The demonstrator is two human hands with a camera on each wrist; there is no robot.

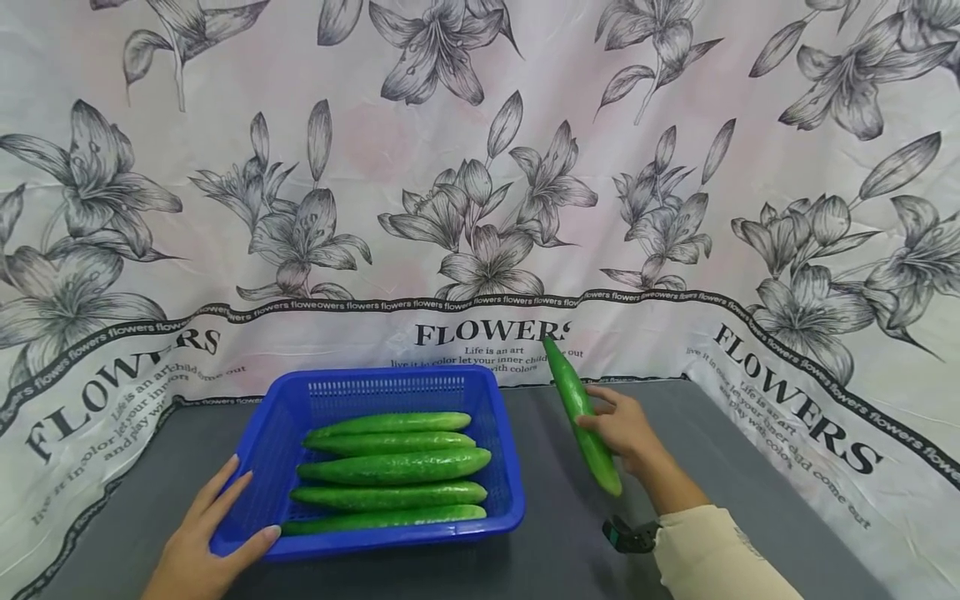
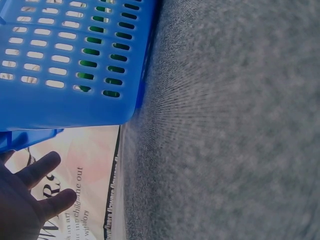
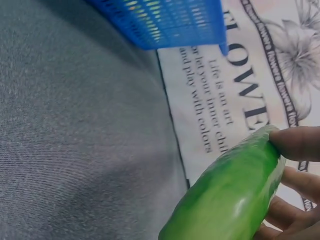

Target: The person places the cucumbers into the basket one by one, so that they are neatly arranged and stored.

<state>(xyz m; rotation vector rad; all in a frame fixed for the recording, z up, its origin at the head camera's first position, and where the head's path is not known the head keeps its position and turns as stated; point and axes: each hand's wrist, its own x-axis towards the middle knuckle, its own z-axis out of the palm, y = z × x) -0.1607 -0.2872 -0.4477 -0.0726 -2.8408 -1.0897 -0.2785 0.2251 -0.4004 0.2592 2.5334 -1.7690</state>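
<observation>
My right hand grips a long green cucumber around its middle, to the right of a blue plastic basket. In the right wrist view the cucumber appears raised above the table, thumb on one side and fingers on the other. Several cucumbers lie side by side in the basket, roughly parallel. At the basket's left front corner is my left hand, thumb on the rim and fingers spread along the left side. The left wrist view shows the basket's slotted wall beside spread fingers.
A grey table surface lies under the basket. Behind it hangs a white cloth printed with lilies and lettering, which also runs along both sides. A dark band sits at the right wrist.
</observation>
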